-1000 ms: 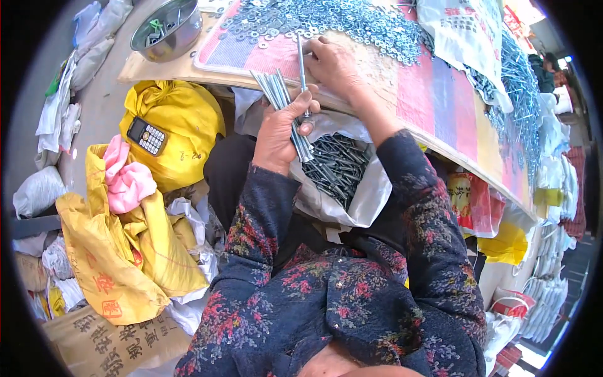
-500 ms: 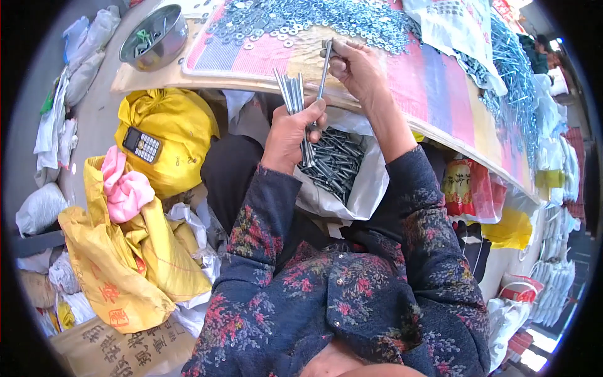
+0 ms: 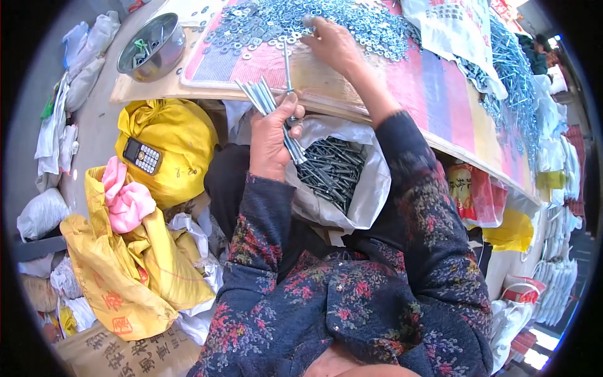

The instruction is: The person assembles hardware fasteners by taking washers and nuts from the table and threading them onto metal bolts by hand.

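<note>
My left hand [image 3: 271,141] is closed around a bundle of long metal bolts [image 3: 257,95], their shafts fanning up and to the left. One single bolt [image 3: 287,66] stands upright, pinched by the thumb of that hand. Beyond it, my right hand [image 3: 331,45] reaches over the table to the near edge of a spread of loose metal washers [image 3: 270,25]. Its fingertips are drawn together; what they hold is too blurred to name. Below my hands, a white sack [image 3: 372,204] holds many dark bolts [image 3: 333,169].
A steel bowl [image 3: 169,53] with small parts stands at the table's left. Long thin rods [image 3: 512,75] are heaped at the right, beside a white plastic bag [image 3: 449,28]. Left of my legs sit a yellow bundle [image 3: 182,144] bearing a keypad phone [image 3: 142,156] and a yellow sack [image 3: 113,270].
My right hand has let go of the upright bolt and moved away to the washers. My left hand has shifted slightly left and down, still holding the bolts.
</note>
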